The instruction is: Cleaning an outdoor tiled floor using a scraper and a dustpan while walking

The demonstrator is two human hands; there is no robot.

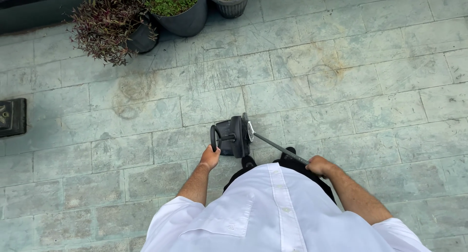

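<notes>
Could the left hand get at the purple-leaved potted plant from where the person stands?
Probably not. The left hand grips the loop handle of a black tool close to the body, while the purple-leaved potted plant sits far off at the paving's top edge. Nothing blocks the way; it looks too distant without stepping forward.

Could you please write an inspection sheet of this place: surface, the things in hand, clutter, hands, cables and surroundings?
Surface: grey stone paving with round brownish stains.
Job's things: a black machine head with a loop handle, on a thin dark shaft.
Clutter: nothing seen near the hands.
Hands: left hand grips the loop handle; right hand grips the shaft.
Cables: nothing seen.
Surroundings: three dark plant pots at the top, one with a purple-leaved plant; a black box at the left edge. The person wears a white shirt.
</notes>
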